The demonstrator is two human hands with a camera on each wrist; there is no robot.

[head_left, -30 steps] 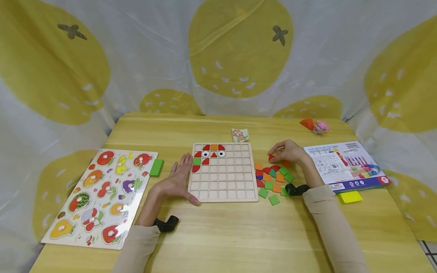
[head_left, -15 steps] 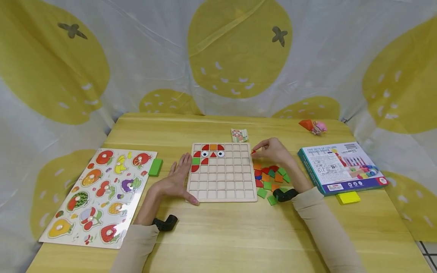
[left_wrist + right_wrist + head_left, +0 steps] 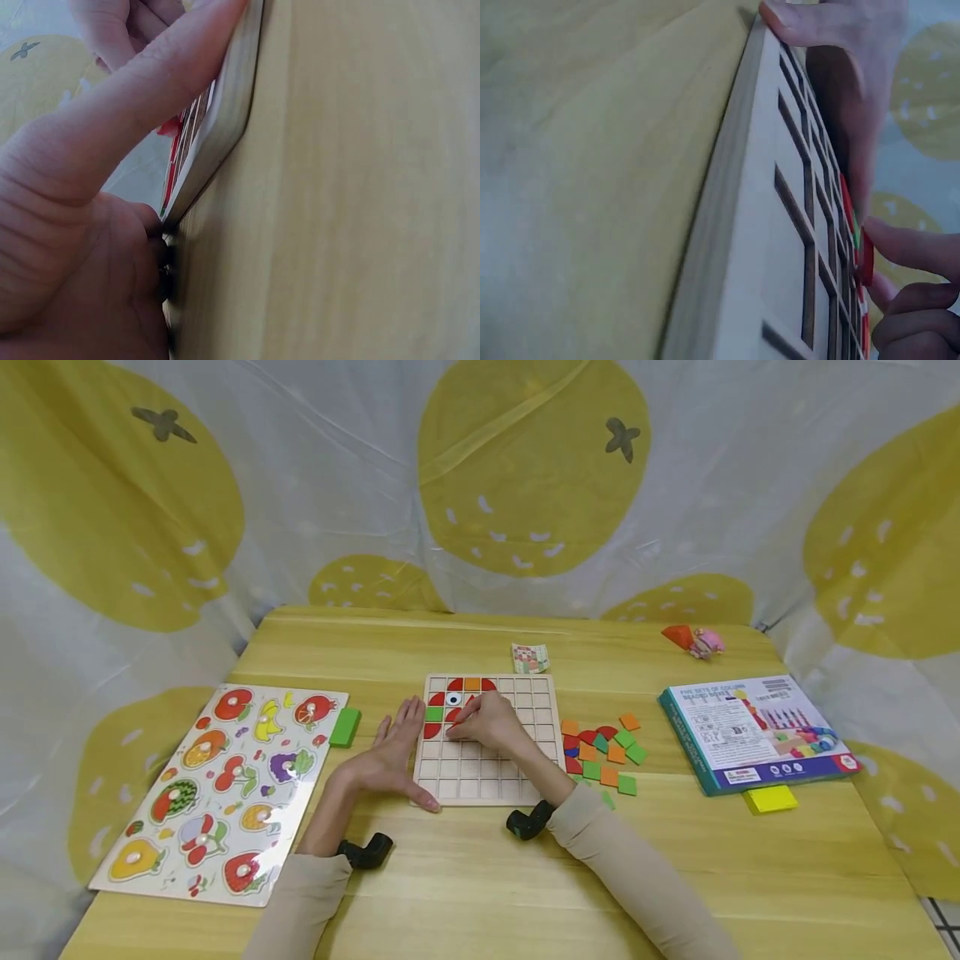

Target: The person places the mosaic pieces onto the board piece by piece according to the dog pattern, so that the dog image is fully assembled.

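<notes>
A wooden grid board (image 3: 480, 768) lies mid-table, its upper-left cells filled with red, green and orange tiles and a round eye piece (image 3: 453, 699). My left hand (image 3: 386, 760) rests along the board's left side, fingers spread straight and the thumb at the near-left corner. Over the grid, my right hand (image 3: 491, 724) pinches a small red tile (image 3: 867, 259) between thumb and fingertip, tilted on edge close above the cells in the right wrist view. That hand hides several cells behind it. In the left wrist view, the thumb (image 3: 142, 97) lies across the board's corner.
Loose coloured tiles (image 3: 609, 752) lie right of the board. A fruit puzzle (image 3: 217, 793) and a green block (image 3: 345, 727) are at left. A boxed set (image 3: 757, 731) sits on a yellow block (image 3: 772, 798) at right. Behind the board lies a small picture card (image 3: 531, 657).
My right hand has carried the red tile leftward from beside the loose tiles to over the grid's left part. My left hand has stayed at the board's edge.
</notes>
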